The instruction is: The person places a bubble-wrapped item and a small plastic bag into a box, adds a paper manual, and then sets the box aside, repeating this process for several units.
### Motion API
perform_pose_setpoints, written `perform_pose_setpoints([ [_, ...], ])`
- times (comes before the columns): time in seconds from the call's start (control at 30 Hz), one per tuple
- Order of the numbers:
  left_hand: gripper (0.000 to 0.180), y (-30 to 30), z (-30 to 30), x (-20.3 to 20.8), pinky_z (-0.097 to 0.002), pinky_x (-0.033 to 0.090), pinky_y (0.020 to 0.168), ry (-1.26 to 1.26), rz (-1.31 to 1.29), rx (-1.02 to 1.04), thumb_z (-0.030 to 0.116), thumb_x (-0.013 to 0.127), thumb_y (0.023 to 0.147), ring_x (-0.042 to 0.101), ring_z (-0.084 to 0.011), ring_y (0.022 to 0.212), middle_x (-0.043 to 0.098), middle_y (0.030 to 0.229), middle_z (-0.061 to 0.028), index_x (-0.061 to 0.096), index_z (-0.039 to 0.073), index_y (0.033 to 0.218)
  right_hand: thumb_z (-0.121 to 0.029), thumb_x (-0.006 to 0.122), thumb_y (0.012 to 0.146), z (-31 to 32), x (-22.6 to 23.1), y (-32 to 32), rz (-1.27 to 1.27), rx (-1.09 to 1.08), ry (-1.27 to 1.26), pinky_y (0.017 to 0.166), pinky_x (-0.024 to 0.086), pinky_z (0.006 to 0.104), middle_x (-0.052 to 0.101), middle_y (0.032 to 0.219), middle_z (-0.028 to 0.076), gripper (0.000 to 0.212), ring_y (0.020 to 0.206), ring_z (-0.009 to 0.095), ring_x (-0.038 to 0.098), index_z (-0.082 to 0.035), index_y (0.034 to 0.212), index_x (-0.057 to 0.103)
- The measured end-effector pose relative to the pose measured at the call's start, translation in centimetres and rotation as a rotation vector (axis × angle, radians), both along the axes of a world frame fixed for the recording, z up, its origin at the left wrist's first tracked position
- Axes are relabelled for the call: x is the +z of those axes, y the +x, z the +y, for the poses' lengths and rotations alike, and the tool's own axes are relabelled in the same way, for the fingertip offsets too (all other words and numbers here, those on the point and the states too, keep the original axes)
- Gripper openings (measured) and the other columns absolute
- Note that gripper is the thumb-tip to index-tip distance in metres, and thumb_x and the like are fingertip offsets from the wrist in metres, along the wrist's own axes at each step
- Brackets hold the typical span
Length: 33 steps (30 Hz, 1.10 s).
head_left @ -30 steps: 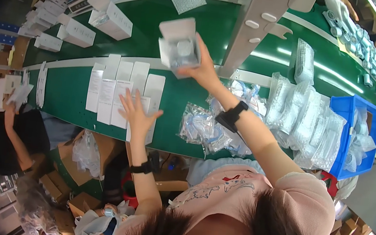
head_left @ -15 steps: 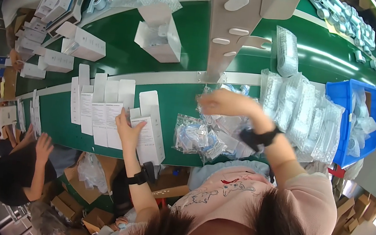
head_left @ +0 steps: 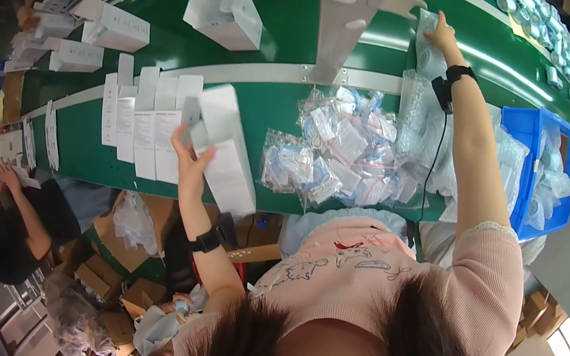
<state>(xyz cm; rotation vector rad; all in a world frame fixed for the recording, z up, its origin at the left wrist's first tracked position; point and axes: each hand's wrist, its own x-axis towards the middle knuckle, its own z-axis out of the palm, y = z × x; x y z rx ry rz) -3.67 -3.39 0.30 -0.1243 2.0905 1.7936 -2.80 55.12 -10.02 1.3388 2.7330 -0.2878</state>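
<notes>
My left hand (head_left: 191, 168) grips the left side of an open white box (head_left: 233, 174), thumb on its face and fingers curled behind. The box leans at a slant with its long flap up. Far to the right, my right hand (head_left: 441, 38) is stretched across the bench, fingers around the upper part of a bubble-wrapped package (head_left: 427, 56). More bubble-wrapped packages (head_left: 413, 123) lie below it, partly behind my right forearm. Several white boxes with printed leaflets (head_left: 156, 138) stand in a row left of my left hand.
Clear zip bags with cables (head_left: 341, 139) are heaped mid-bench. A blue bin (head_left: 528, 183) holds wrapped items at right. A metal post (head_left: 343, 26) rises at the bench rail. Another open white box (head_left: 230, 21) stands beyond it. A person in black (head_left: 38, 223) is at lower left.
My right hand has gone from above the cable bags to the far bubble-wrapped package. The white box at my left hand now leans more, and my view has shifted.
</notes>
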Motion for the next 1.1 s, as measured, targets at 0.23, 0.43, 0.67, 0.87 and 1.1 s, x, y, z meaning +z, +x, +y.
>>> perform_pose_setpoints([
  [0.23, 0.060, 0.4, 5.5, 6.5, -0.0327, 0.036, 0.092, 0.021, 0.198, -0.291, 0.006, 0.072, 0.062, 0.044, -0.0237, 0.109, 0.044, 0.116, -0.0116, 0.039, 0.006, 0.112, -0.023, 0.056, 0.078, -8.1, 9.3, 2.3, 0.995, 0.000, -1.195, 0.076, 0.050, 0.0333, 0.057, 0.099, 0.016, 0.049, 0.092, 0.024, 0.057, -0.004, 0.121, 0.038],
  [0.43, 0.056, 4.5, 10.8, 7.1, -0.0348, 0.040, 0.084, -0.363, 0.474, -0.457, 0.013, 0.076, 0.059, 0.048, -0.0300, 0.102, 0.045, 0.110, -0.0188, 0.041, 0.004, 0.102, -0.015, 0.053, 0.080, -24.1, 20.8, 7.8, 1.279, -0.386, -1.901, 0.078, 0.049, 0.0332, 0.055, 0.103, 0.012, 0.036, 0.090, 0.022, 0.057, -0.006, 0.112, 0.041],
  [0.67, 0.065, 7.2, 12.5, 6.3, -0.0396, 0.041, 0.083, -0.234, 0.591, -0.114, 0.010, 0.081, 0.053, 0.046, -0.0387, 0.103, 0.042, 0.117, -0.0242, 0.033, 0.007, 0.098, -0.018, 0.057, 0.082, -32.8, 17.9, 4.9, 1.845, -0.173, -0.819, 0.086, 0.041, 0.0358, 0.046, 0.112, 0.009, 0.032, 0.105, 0.021, 0.045, -0.004, 0.108, 0.045],
  [0.87, 0.067, 4.2, 12.0, 4.9, -0.0421, 0.040, 0.086, -0.165, 0.965, -0.100, 0.011, 0.082, 0.054, 0.046, -0.0397, 0.106, 0.040, 0.122, -0.0265, 0.029, 0.008, 0.096, 0.000, 0.060, 0.072, -34.1, 19.2, 5.9, 1.312, 0.779, -0.152, 0.087, 0.039, 0.0395, 0.042, 0.116, 0.014, 0.038, 0.105, 0.030, 0.042, -0.005, 0.108, 0.051],
  [1.1, 0.069, -0.7, 9.9, -0.1, -0.0417, 0.039, 0.088, -0.077, 1.065, -0.160, 0.011, 0.082, 0.055, 0.046, -0.0398, 0.108, 0.040, 0.124, -0.0261, 0.027, 0.008, 0.097, -0.007, 0.068, 0.064, -30.8, 9.1, 6.3, 0.824, 0.805, -0.265, 0.089, 0.038, 0.0429, 0.045, 0.113, 0.014, 0.042, 0.107, 0.033, 0.042, -0.007, 0.104, 0.057],
])
